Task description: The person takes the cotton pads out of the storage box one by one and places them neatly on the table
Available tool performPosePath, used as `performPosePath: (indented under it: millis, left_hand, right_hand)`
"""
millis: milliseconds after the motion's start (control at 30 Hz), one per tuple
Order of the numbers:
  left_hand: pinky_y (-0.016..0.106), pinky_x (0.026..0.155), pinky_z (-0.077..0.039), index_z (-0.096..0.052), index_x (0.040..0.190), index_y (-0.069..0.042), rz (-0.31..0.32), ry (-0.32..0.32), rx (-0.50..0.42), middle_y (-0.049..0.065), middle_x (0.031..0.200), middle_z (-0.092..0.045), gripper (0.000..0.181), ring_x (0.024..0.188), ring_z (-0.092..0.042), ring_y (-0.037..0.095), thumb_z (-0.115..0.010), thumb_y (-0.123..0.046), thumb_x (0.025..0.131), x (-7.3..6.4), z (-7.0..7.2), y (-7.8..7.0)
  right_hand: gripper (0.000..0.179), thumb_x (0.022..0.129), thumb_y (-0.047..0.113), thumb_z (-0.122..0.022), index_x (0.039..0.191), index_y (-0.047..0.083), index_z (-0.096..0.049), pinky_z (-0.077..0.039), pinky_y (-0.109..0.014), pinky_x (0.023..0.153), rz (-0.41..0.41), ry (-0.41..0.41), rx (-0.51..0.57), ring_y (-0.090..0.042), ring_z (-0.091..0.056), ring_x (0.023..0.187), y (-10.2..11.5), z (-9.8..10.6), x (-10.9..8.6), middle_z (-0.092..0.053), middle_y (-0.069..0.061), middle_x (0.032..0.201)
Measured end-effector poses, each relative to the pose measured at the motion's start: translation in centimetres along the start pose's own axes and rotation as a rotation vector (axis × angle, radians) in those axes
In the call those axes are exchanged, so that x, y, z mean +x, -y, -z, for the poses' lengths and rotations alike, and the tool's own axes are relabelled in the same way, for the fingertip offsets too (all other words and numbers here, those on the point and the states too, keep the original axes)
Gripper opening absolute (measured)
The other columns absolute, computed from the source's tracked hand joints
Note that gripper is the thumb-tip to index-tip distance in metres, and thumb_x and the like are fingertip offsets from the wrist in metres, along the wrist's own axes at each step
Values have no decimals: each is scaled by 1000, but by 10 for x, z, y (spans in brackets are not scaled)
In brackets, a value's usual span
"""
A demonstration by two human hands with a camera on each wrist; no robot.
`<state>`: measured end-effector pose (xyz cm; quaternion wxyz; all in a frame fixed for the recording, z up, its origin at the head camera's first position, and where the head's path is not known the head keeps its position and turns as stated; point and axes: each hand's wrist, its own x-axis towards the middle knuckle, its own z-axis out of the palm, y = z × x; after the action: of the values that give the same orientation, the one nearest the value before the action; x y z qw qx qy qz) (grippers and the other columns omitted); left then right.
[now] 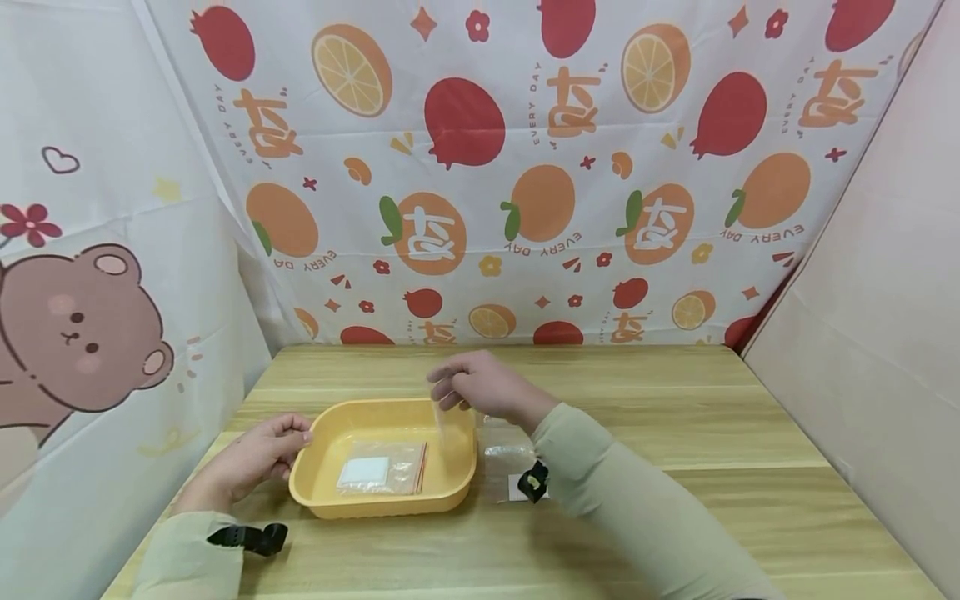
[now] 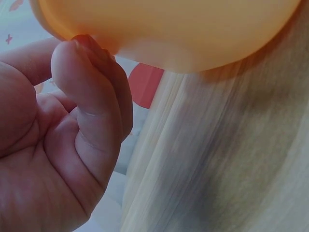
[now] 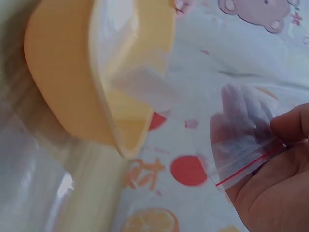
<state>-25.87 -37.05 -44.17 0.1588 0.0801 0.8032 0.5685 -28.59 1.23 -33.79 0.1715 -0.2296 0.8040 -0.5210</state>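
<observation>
A yellow plastic basin [image 1: 382, 506] stands on the table with its left rim in the grip of my left hand [image 1: 258, 457]; the left wrist view shows curled fingers [image 2: 91, 96] against its wall. Over the basin's right end, my right hand [image 1: 491, 387] pinches a clear zip bag [image 3: 248, 166] near its red seal line. A pale rectangle [image 3: 145, 87] shows toward that bag's far end. Inside the basin lies clear bagging with red seal lines and a white piece [image 1: 365, 471] in it.
Right of the basin, more clear bagging [image 1: 510, 454] with a white patch lies on the wooden table [image 1: 645, 533], partly behind my right sleeve. A fruit-print cloth [image 1: 480, 208] hangs at the back, with cloth walls at both sides.
</observation>
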Motion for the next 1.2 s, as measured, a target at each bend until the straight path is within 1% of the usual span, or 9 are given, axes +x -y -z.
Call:
performPosePath:
  millis: [133,267,500,600,700,800,867,1067,1200]
  left_hand:
    - [32,60,-56,-46,122,12,-1,3,-6,11,89,-60,33,67,-59,17,-48,-18,108,0,0,0]
    - [32,60,-56,-46,122,11,6,-7,-2,11,89,-60,33,68,-59,17,-48,-18,108,0,-2,-2]
    - [33,60,-56,-46,123,11,9,-13,4,11,90,-61,33,68,-59,18,-48,-18,108,0,-4,-4]
    - [33,59,-56,-46,123,12,-3,-7,3,11,89,-61,33,68,-59,18,-48,-17,108,0,-3,-2]
    - [33,59,-56,-46,122,13,-12,2,0,11,90,-61,33,68,-60,18,-48,-16,108,-1,-2,0]
    - [33,59,-56,-46,122,13,-9,0,-6,12,90,-62,33,69,-60,18,-49,-17,107,-1,-2,2]
    - [33,60,-56,-46,122,13,-15,4,-8,12,90,-61,33,69,-60,18,-48,-17,108,-1,-1,3]
    - [33,59,-56,-45,123,12,-8,-1,-13,12,91,-61,34,69,-60,18,-49,-18,108,-1,0,4]
    - [33,60,-56,-45,123,11,3,-12,-6,12,91,-61,33,69,-60,19,-49,-18,108,-1,-1,3]
  right_hand:
    - [35,101,1,-40,123,4,-67,-57,-37,76,33,5,-6,-22,-72,87,4,23,-9,-74,-5,98]
    - [28,104,6,-44,120,4,-67,-58,-37,77,48,43,-41,-24,-72,86,10,49,-21,-73,-8,99]
    - [26,105,5,-42,114,6,-67,-57,-44,79,82,177,-169,-27,-71,87,13,87,-46,-72,-10,99]
    - [30,102,1,-41,112,10,-68,-57,-43,77,80,265,-251,-27,-70,87,8,99,-55,-71,-10,99]
    - [33,100,-1,-42,110,14,-69,-57,-40,74,52,393,-322,-28,-70,86,0,109,-63,-71,-10,99]
    - [30,100,-1,-43,110,13,-68,-56,-38,72,-5,522,-323,-29,-69,85,-9,116,-71,-70,-10,98]
    - [30,100,-2,-43,109,13,-68,-56,-37,71,-41,581,-306,-29,-68,83,-15,119,-76,-70,-10,97]
    - [28,99,0,-44,107,10,-69,-59,-42,70,-137,702,-266,-26,-70,78,-37,120,-87,-71,-11,92]
    - [24,102,3,-46,108,7,-69,-58,-35,67,-214,742,-248,-20,-68,75,-56,117,-85,-71,-10,89]
